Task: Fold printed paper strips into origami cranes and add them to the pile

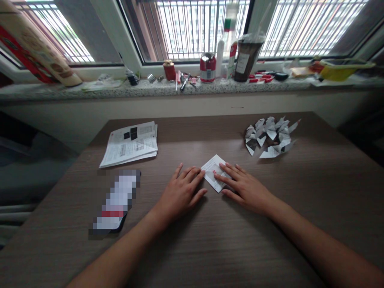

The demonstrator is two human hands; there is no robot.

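Note:
A small folded square of printed paper (213,185) lies on the brown table, turned so one corner points away from me. My right hand (241,182) rests on its right side, fingers stretched and apart, hiding that part of it. At the paper's left corner, the index fingertip of my left hand (184,186) touches or nearly touches the edge; its fingers are extended with the thumb held apart. Neither hand grips anything. Beyond my right hand stands a ring of folded paper pieces (271,132), pointed and upright.
A stack of printed sheets (132,146) lies at the back left, with a phone (120,200), its screen blurred out, nearer me. On the stone windowsill (120,93) stand a red can (207,68), a dark drink cup (246,58), a bottle (228,44) and a yellow container (337,72).

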